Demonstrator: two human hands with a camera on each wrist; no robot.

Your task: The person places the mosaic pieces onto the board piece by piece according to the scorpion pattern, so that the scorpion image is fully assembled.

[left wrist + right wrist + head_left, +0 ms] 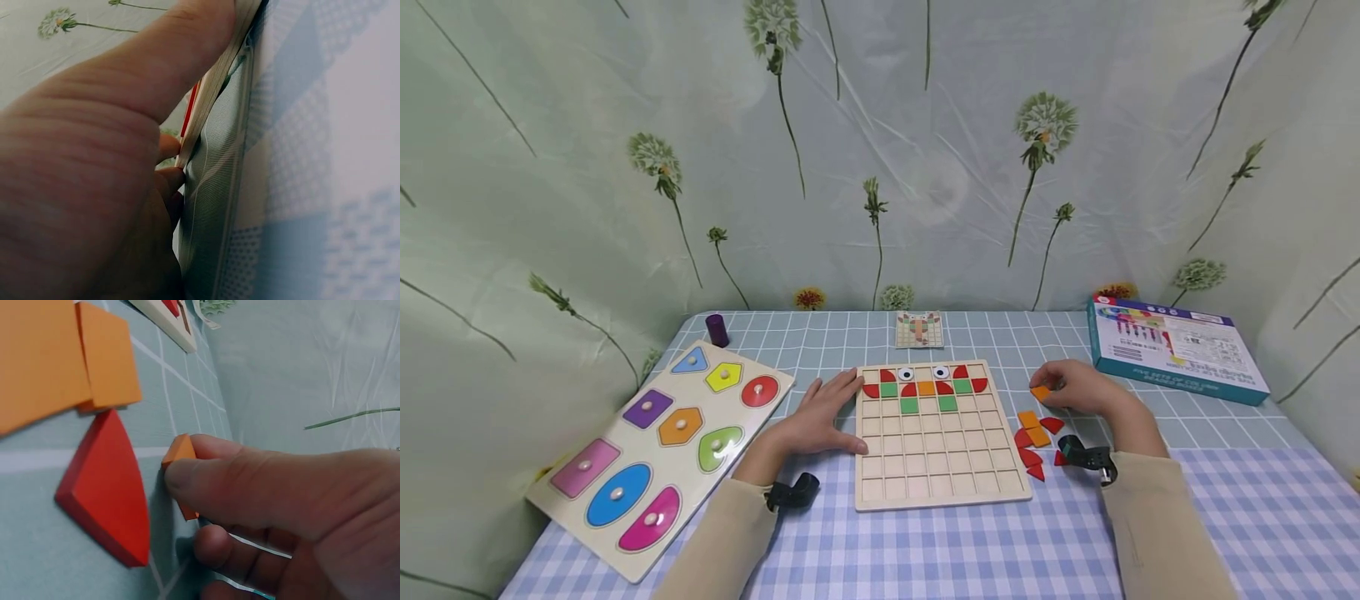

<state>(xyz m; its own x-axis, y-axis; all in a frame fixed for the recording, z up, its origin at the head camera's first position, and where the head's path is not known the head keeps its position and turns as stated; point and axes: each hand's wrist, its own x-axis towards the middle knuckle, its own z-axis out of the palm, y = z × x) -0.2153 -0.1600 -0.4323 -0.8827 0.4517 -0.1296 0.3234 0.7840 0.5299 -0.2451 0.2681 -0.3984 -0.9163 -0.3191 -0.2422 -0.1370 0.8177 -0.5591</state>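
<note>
A wooden grid board (pixel 943 487) lies in the middle of the table. Its upper rows hold red quarter-round tiles, green square tiles (pixel 909 406), an orange square tile (pixel 927 388) and two eye tiles (pixel 906 375). My left hand (pixel 815 423) rests along the board's left edge, fingers spread and thumb touching its side. Right of the board, my right hand (pixel 1081 388) pinches an orange tile (pixel 181 450) between thumb and finger, just by the tabletop. Below that hand lie loose orange tiles (pixel 1038 437) and several red tiles (pixel 109 494), some partly overlapping.
A small pattern card (pixel 919 331) lies behind the board. On the left is a knobbed shape puzzle (pixel 700 492), with a dark purple cylinder (pixel 717 330) beyond it. A boxed toy set (pixel 1176 350) lies at the back right. Behind the table hangs a flowered curtain (pixel 940 167).
</note>
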